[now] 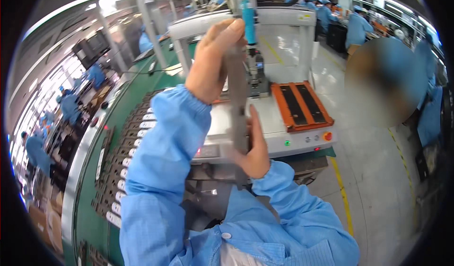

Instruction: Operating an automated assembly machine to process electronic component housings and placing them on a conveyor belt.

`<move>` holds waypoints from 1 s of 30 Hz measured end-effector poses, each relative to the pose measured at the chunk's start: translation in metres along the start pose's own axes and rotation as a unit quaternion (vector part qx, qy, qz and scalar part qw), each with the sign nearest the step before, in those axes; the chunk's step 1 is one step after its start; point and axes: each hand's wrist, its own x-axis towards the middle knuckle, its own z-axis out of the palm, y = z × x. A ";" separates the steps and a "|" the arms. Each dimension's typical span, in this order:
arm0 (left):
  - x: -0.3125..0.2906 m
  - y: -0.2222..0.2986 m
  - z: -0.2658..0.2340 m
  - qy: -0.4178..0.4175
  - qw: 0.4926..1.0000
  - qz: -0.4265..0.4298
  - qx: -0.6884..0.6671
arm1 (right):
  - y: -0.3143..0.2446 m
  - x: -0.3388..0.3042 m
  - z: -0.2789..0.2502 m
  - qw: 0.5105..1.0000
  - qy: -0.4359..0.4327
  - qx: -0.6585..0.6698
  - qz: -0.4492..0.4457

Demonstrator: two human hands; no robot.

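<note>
Before me, a long dark grey bar-like tray (238,100) stands almost upright, seen nearly edge-on and slightly blurred. My left hand (210,57) is raised and closed around its upper end. Lower down, my right hand (257,150) grips the other side, thumb and fingers on either side of the edge. The tray's broad face is turned out of sight. Behind it is a white benchtop gantry machine (279,143) with a teal cylinder (248,22) on its head. An orange fixture (278,100) with two long black inserts lies on the machine's right side.
To my left runs a green bench (87,209) carrying a row of dark strips with white pieces (120,185). A red knob (327,136) and green button (287,143) sit on the machine's front. People in blue workwear (358,29) are farther off; yellow lines mark the floor.
</note>
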 end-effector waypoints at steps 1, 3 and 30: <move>0.011 -0.027 0.001 0.006 0.998 0.009 -0.063 | 0.003 -0.003 -0.016 0.998 0.032 -0.048 0.028; 0.015 -0.080 -0.001 -0.082 0.991 -0.100 0.034 | 0.003 0.023 -0.058 0.983 0.145 0.091 0.060; 0.016 -0.259 0.064 -0.179 0.767 -0.146 0.599 | 0.159 0.125 -0.219 0.712 -0.145 -0.631 0.273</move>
